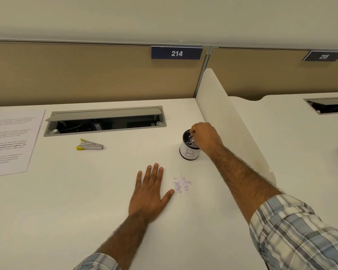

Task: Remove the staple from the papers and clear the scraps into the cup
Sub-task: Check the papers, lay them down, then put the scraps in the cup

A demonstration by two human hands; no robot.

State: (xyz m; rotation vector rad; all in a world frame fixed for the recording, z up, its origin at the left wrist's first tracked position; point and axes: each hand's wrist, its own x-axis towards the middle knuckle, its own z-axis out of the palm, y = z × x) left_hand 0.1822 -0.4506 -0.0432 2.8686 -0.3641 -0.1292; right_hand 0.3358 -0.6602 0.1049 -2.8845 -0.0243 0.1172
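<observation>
right hand [205, 136] — with scraps [192, 140] — over cup [189, 154]

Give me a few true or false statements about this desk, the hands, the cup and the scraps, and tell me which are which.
1. The left hand lies flat on the desk. True.
2. The right hand is over the cup. True.
3. All the scraps are in the cup. False: a pile of scraps lies on the desk beside the left thumb.
4. The left hand holds the staple remover. False: the staple remover lies on the desk, clear of both hands.
5. The cup is marked A. False: it is marked B.
6. The papers lie at the desk's left. True.
</observation>
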